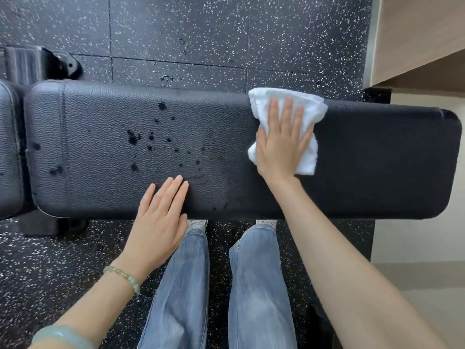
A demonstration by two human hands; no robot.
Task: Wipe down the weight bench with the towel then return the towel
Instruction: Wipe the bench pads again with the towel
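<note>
A black padded weight bench [377,159] runs left to right across the view. Dark wet spots [151,142] dot its middle. A folded white towel [309,104] lies on the pad near its far edge, right of centre. My right hand [281,144] presses flat on the towel with straight fingers. My left hand [158,217] rests flat on the pad's near edge, fingers straight, holding nothing.
A second pad section [10,152] adjoins the bench at the left, with a black frame part [32,64] behind it. Speckled black rubber floor [188,34] surrounds the bench. A wooden panel [417,36] stands at the upper right. My jeans-clad legs [216,285] stand against the bench.
</note>
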